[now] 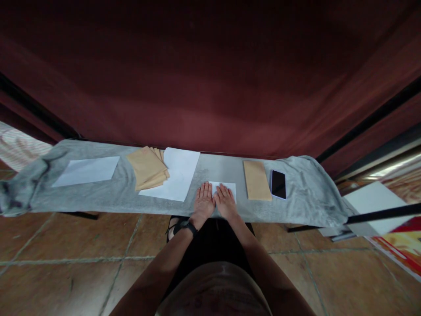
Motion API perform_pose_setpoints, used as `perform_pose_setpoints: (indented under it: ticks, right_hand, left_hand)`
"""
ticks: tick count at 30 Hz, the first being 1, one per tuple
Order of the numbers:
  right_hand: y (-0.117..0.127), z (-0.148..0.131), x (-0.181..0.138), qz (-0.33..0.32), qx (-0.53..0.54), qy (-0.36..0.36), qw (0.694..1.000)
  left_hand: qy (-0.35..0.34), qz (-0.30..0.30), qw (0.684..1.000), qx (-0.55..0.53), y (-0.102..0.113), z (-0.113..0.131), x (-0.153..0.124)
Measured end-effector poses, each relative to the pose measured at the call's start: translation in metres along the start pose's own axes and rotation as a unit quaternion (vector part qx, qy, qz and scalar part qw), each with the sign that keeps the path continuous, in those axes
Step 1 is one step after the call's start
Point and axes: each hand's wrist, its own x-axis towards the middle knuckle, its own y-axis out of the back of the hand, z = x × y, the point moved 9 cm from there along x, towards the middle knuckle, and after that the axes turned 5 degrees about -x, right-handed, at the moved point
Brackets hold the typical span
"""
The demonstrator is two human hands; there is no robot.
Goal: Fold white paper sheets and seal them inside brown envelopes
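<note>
A small white sheet of paper (pixel 232 188), perhaps folded, lies on the grey cloth right in front of me, partly covered by my hands. My left hand (pixel 204 202) rests flat at its left end, fingers stretched out, with a dark watch on the wrist. Flat on the paper's middle is my right hand (pixel 225 201), fingers extended and the thumbs close together. Just left of my hands are larger white sheets (pixel 179 171), and several brown envelopes (pixel 146 164) fan out over their left side. To the right sits a single brown envelope (pixel 257 180).
A phone (pixel 278 184) lies beside the single envelope. Another white sheet (pixel 87 171) is far left on the narrow cloth-covered table (pixel 220 160). A dark red curtain (pixel 197 105) hangs behind it. Black metal bars (pixel 371 118) slant at the sides, and a white board (pixel 375 202) stands right.
</note>
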Motion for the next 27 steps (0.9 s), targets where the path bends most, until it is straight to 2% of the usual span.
perform_pose_setpoints:
  ticks: [7, 12, 16, 20, 27]
  right_hand:
    - [0.003, 0.015, -0.003, 0.008, -0.058, -0.035, 0.998]
    - [0.000, 0.021, -0.005, -0.006, -0.074, -0.041, 0.996]
    - [-0.001, 0.024, -0.006, -0.012, -0.075, -0.049, 0.996]
    - [-0.001, 0.028, -0.008, 0.003, -0.077, -0.054, 0.996]
    - [0.003, 0.039, -0.016, 0.081, -0.089, -0.039, 0.992]
  left_hand:
    - [-0.037, 0.006, 0.999, -0.005, 0.006, 0.007, 0.000]
    - [-0.142, -0.010, 0.989, -0.029, 0.006, 0.030, 0.001]
    - [-0.201, -0.034, 0.978, -0.036, 0.002, 0.036, 0.001]
    - [-0.211, -0.030, 0.977, -0.028, 0.000, 0.033, 0.000]
    - [-0.217, -0.034, 0.976, -0.011, 0.003, 0.035, -0.004]
